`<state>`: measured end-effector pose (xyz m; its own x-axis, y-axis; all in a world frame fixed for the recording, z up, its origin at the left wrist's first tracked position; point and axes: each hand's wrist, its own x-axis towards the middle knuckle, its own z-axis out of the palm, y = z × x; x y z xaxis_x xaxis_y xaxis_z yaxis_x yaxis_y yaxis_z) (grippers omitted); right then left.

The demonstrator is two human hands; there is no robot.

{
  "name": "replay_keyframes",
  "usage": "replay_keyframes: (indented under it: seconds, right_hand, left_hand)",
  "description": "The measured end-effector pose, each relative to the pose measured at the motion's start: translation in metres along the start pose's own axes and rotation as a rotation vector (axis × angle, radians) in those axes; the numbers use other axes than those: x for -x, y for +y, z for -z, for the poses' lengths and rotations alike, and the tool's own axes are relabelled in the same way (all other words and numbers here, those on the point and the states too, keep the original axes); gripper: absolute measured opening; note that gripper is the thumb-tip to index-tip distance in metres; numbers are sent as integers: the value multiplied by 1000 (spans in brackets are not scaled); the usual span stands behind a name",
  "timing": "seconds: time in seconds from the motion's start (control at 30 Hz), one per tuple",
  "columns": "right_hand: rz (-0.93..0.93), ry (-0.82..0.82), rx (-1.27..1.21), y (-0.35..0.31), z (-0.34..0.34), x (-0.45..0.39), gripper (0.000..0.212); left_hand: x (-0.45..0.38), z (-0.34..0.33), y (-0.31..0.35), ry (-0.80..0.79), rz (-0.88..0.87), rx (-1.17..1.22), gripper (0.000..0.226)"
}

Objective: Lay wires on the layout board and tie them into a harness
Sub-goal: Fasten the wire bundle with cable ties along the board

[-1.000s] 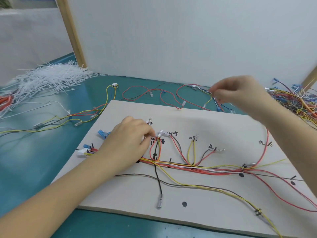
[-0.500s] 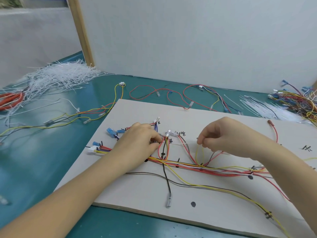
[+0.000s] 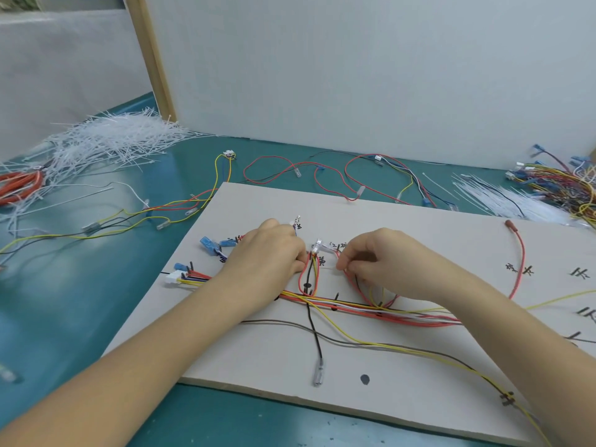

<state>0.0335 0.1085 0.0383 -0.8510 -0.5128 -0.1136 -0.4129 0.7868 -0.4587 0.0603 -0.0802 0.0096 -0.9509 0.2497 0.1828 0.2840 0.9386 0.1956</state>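
Head view
Left hand [image 3: 270, 253]: fingers curled, pinching the wires [image 3: 354, 309] at the red loop on the layout board [image 3: 419, 240].
Right hand [image 3: 383, 262]: just beside, fingertips pinched; on what, cannot tell.
Board edges: bare board along the near edge; cable ties [image 3: 116, 140] well apart, far left.

Teal tabletop [image 3: 80, 311], perhaps wood-framed partition [image 3: 354, 75]

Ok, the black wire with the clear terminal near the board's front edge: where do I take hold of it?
Probably pinch the black wire just above its clear terminal, coming from the front edge of the board. That stretch lies bare and nearly straight; further up it crosses the brown wire and the bundle.
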Motion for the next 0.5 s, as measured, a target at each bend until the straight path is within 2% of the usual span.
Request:
replay_keyframes:
  seconds: [0.2,0.4,0.5]
  right_hand:
    - [52,184,131,0,-9,3,9]
    - [43,167,323,-2,-12,1,16]
    - [30,147,343,-1,-11,2,18]
  left_hand:
    - [1,-1,4,7,-75,-210,20]
    - [0,1,2,-32,-52,-189,21]
    - [1,0,-1,-26,-51,-139,22]
